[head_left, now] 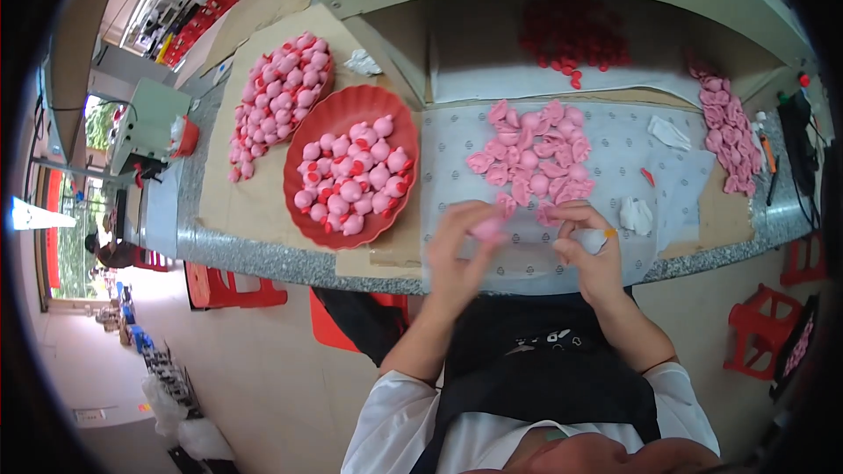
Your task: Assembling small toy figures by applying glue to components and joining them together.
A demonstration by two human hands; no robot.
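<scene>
Roughly twenty pink pieces [529, 158] lying loose on mat [615, 145]; red tray [351, 105] heaped. Left hand [461, 241], blurred, fingers apparently curling around one pink piece [486, 228]; right hand [587, 241] pinching a small white tool [597, 237]

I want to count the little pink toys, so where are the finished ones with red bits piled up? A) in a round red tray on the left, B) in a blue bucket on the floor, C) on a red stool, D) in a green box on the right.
A: the pink figures with red parts fill the round red tray on the counter, left of the hands.
</scene>
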